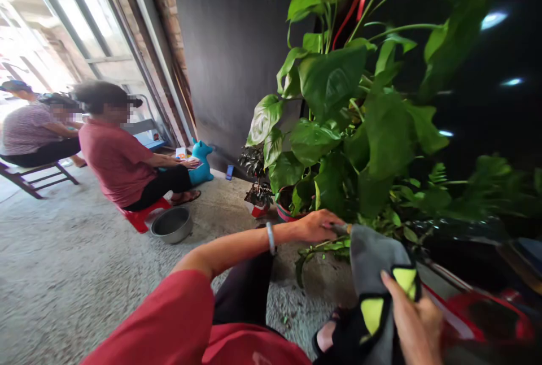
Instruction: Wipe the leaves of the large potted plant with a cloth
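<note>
My left hand (317,226), a bracelet on its wrist, is closed round a slim handled tool (341,229) with a pale brown band showing. The tool's far end disappears into a grey cloth (372,257) with black edging and yellow-green patches, so its kind is hidden. At the lower right, my right hand (417,317) grips the cloth, thumb lying on top. Just beyond both hands rises a large potted plant (334,88) with broad green leaves. Low leaves (330,249) hang beneath the tool and the cloth.
Left of me, a person (114,156) sits on a red stool (141,219) beside a grey basin (171,225). Another person (36,127) sits farther back. A blue animal figure (202,161) and a small red-and-white pot (257,207) stand near the dark panel (237,60).
</note>
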